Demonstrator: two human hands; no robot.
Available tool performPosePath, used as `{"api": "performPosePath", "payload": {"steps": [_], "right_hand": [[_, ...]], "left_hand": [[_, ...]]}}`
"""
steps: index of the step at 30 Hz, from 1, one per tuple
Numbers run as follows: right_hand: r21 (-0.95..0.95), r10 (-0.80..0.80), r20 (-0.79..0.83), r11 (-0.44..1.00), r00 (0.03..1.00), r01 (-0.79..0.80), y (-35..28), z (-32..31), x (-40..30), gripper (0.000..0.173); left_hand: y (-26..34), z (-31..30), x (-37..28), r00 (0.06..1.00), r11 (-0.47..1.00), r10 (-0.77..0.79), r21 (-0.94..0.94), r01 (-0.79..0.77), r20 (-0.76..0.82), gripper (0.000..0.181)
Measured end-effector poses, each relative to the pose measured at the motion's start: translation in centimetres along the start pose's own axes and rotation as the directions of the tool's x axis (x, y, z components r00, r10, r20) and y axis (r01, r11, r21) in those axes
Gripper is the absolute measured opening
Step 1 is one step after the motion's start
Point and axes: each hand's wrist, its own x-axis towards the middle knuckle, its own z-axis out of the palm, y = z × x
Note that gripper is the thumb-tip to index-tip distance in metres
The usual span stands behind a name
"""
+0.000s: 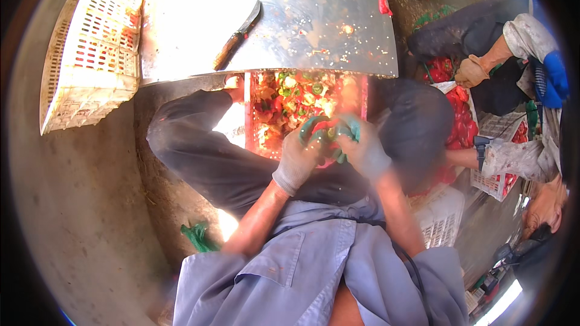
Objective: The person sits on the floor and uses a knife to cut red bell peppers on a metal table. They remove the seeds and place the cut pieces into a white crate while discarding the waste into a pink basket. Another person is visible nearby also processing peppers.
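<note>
My left hand point(301, 154) and my right hand point(362, 145), both in grey knit gloves with green palms, meet above my lap. Between their fingers is a red pepper point(325, 125), blurred and partly covered by the gloves; both hands hold it. Just beyond them, between my legs, a red plastic crate point(248, 117) holds pepper cores, seeds and red and green scraps. A knife with a curved blade and a wooden handle point(231, 47) lies on the metal table point(290, 22) in front.
A white perforated crate point(102, 45) stands tilted at the table's left. At the right a co-worker's gloved hand point(472, 71) is over a crate of red peppers point(460, 120). A pepper piece point(384, 6) lies near the table's right edge. Green netting point(198, 237) is on the floor, lower left.
</note>
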Motion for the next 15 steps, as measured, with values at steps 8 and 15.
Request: {"api": "performPosePath", "payload": {"steps": [8, 15], "right_hand": [[0.676, 0.162, 0.043, 0.721, 0.986, -0.148, 0.8, 0.4, -1.2, 0.028], [0.832, 0.205, -0.071, 0.552, 0.976, -0.055, 0.7, 1.8, -1.5, 0.034]], "left_hand": [[-4.2, -0.7, 1.2, 0.923, 0.878, 0.377, 0.289, -0.381, 0.071, 0.045], [-4.2, -0.7, 2.1, 0.947, 0.937, 0.308, 0.203, -0.285, -0.092, 0.039]]}}
